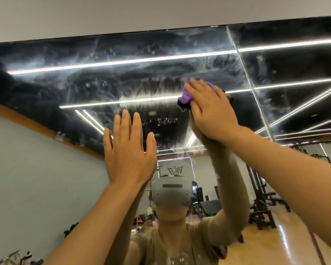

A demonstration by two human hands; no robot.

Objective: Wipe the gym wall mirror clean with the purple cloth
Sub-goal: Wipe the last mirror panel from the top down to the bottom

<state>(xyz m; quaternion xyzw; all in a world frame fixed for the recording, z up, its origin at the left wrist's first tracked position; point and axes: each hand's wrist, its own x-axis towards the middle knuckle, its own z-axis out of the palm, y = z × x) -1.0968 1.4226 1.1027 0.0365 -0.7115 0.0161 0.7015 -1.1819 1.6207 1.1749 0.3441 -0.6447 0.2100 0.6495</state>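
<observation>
Purple cloth [186,94]: bunched, pressed against the upper wall mirror [122,77] beneath the right hand [208,109], whose fingers lie straight over it; the cloth's edge shows at the fingertips and to their left. Left hand [127,150]: fingers spread and straight, palm toward the glass, lower than and left of the cloth, apart from it; contact with the glass cannot be told. Mirror surface: hazy streaks and smears across the dark upper area.
</observation>
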